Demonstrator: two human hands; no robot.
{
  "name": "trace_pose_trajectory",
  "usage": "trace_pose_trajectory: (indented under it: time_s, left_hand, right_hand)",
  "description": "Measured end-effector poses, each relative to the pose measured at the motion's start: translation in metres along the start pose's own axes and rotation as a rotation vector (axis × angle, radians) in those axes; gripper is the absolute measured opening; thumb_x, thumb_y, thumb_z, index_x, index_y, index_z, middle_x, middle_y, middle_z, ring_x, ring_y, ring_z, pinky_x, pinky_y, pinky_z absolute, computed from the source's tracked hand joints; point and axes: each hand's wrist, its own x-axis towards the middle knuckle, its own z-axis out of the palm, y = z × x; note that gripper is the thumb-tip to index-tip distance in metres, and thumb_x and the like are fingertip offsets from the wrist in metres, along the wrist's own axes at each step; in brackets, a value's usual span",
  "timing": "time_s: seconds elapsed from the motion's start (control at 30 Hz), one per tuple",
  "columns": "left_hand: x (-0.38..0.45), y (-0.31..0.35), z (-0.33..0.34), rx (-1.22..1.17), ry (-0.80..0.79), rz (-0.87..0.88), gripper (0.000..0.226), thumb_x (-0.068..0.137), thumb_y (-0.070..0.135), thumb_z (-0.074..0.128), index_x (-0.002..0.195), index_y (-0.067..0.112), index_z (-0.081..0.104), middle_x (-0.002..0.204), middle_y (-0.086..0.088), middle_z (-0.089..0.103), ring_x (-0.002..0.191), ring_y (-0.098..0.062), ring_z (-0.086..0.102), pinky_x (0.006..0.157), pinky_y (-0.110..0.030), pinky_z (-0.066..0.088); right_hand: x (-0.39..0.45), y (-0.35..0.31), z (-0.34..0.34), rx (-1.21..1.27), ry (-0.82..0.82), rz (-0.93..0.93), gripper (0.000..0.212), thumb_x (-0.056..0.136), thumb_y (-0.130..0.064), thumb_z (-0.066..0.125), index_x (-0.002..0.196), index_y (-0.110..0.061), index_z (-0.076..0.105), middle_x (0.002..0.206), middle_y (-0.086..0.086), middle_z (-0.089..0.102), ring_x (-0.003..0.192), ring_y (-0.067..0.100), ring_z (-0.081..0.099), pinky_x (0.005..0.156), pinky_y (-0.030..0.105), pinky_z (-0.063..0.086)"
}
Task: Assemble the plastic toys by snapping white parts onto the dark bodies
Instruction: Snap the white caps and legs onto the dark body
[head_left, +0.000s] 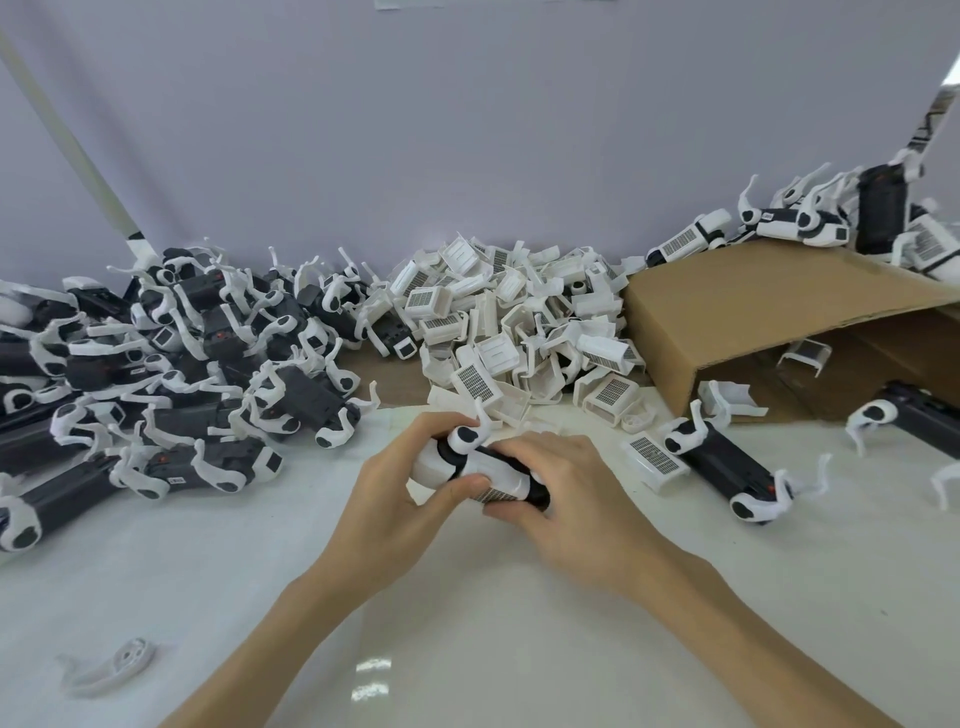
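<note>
Both hands grip one toy just above the white table, at the centre. It has a dark body with a white shell part on it and a white leg sticking up. My left hand wraps the toy's left end, thumb on the white shell. My right hand curls over its right end and hides much of the dark body. A heap of loose white parts lies right behind the hands. A big pile of dark bodies with white legs fills the left.
An open cardboard box lies on its side at the right, with finished toys on top. Two dark bodies lie right of my hands. A single white leg piece rests at the front left. A wall stands behind.
</note>
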Motion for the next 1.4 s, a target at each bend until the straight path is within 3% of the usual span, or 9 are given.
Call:
trace_pose_trajectory:
  time_s: [0.17, 0.33, 0.47, 0.63, 0.77, 0.93, 1.07, 1.23, 1.4]
  left_hand:
    - [0.002, 0.012, -0.005, -0.038, 0.023, -0.06, 0.032, 0.094, 0.04, 0.076, 0.123, 0.036, 0.064, 0.114, 0.016, 0.071, 0.109, -0.011, 0.068, 0.085, -0.017, 0.052]
    - [0.001, 0.01, -0.017, -0.213, -0.323, -0.175, 0.068, 0.093, 0.044, 0.073, 0.152, 0.033, 0.042, 0.149, 0.01, 0.057, 0.141, -0.017, 0.054, 0.111, -0.031, 0.045]
    - [0.003, 0.011, -0.016, -0.307, -0.273, -0.25, 0.058, 0.084, 0.04, 0.082, 0.137, 0.03, 0.06, 0.114, -0.001, 0.073, 0.104, -0.021, 0.071, 0.091, -0.035, 0.057]
    - [0.002, 0.011, -0.004, -0.271, 0.034, -0.322, 0.035, 0.078, 0.052, 0.082, 0.105, 0.03, 0.074, 0.088, 0.0, 0.075, 0.08, -0.026, 0.074, 0.073, -0.034, 0.057]
    - [0.002, 0.017, 0.002, -0.221, 0.079, -0.327, 0.043, 0.073, 0.057, 0.083, 0.109, 0.036, 0.075, 0.085, 0.004, 0.076, 0.081, -0.022, 0.073, 0.064, -0.029, 0.057]
    - [0.003, 0.027, 0.001, -0.323, 0.023, -0.252, 0.039, 0.097, 0.056, 0.056, 0.123, 0.031, 0.07, 0.1, 0.004, 0.075, 0.09, -0.018, 0.07, 0.078, -0.023, 0.055]
    - [0.002, 0.032, -0.003, -0.325, -0.031, -0.219, 0.035, 0.107, 0.038, 0.049, 0.129, 0.026, 0.073, 0.109, -0.009, 0.071, 0.096, -0.035, 0.068, 0.089, -0.05, 0.054]
    - [0.004, 0.025, -0.005, -0.307, -0.051, -0.295, 0.042, 0.115, 0.045, 0.035, 0.135, 0.033, 0.07, 0.115, 0.0, 0.073, 0.102, -0.022, 0.067, 0.098, -0.035, 0.052]
    - [0.005, 0.021, 0.001, -0.384, -0.038, -0.442, 0.043, 0.094, 0.057, 0.072, 0.126, 0.029, 0.064, 0.105, 0.0, 0.077, 0.09, -0.02, 0.074, 0.081, -0.023, 0.053]
  right_hand:
    - [-0.002, -0.001, -0.018, 0.473, -0.137, 0.13, 0.036, 0.089, -0.029, 0.08, 0.121, -0.04, 0.066, 0.095, -0.014, 0.07, 0.086, 0.007, 0.07, 0.08, 0.017, 0.052]
    - [-0.002, 0.0, -0.019, 0.819, -0.211, 0.32, 0.027, 0.092, -0.027, 0.075, 0.109, -0.016, 0.056, 0.078, 0.013, 0.064, 0.066, 0.02, 0.061, 0.064, 0.034, 0.051]
    - [-0.001, 0.005, -0.016, 1.056, -0.197, 0.453, 0.024, 0.092, -0.031, 0.065, 0.107, -0.011, 0.062, 0.093, 0.02, 0.068, 0.079, 0.036, 0.065, 0.076, 0.047, 0.052]
    - [-0.006, -0.004, -0.005, 0.364, -0.073, 0.01, 0.041, 0.099, -0.038, 0.067, 0.139, -0.034, 0.059, 0.139, -0.017, 0.061, 0.132, 0.006, 0.055, 0.109, 0.026, 0.044]
    - [-0.006, -0.009, 0.009, -0.079, 0.131, -0.064, 0.057, 0.09, -0.016, 0.08, 0.144, -0.023, 0.06, 0.135, -0.013, 0.066, 0.118, 0.003, 0.053, 0.101, 0.034, 0.051]
    - [-0.007, -0.002, 0.004, 0.066, 0.087, 0.023, 0.051, 0.1, -0.023, 0.067, 0.146, -0.034, 0.05, 0.135, -0.019, 0.061, 0.112, 0.003, 0.053, 0.098, 0.022, 0.046]
    - [-0.007, 0.006, 0.002, 0.184, 0.002, 0.032, 0.056, 0.101, -0.011, 0.06, 0.145, -0.04, 0.042, 0.134, -0.02, 0.056, 0.126, -0.002, 0.052, 0.099, 0.013, 0.042]
    - [-0.008, 0.014, 0.008, 0.125, 0.048, 0.035, 0.054, 0.102, -0.027, 0.064, 0.148, -0.045, 0.043, 0.128, -0.019, 0.057, 0.121, 0.003, 0.052, 0.099, 0.022, 0.046]
    - [-0.005, 0.011, 0.007, 0.029, 0.184, 0.079, 0.06, 0.084, -0.057, 0.072, 0.138, -0.043, 0.052, 0.109, -0.022, 0.056, 0.108, 0.007, 0.055, 0.09, 0.019, 0.048]
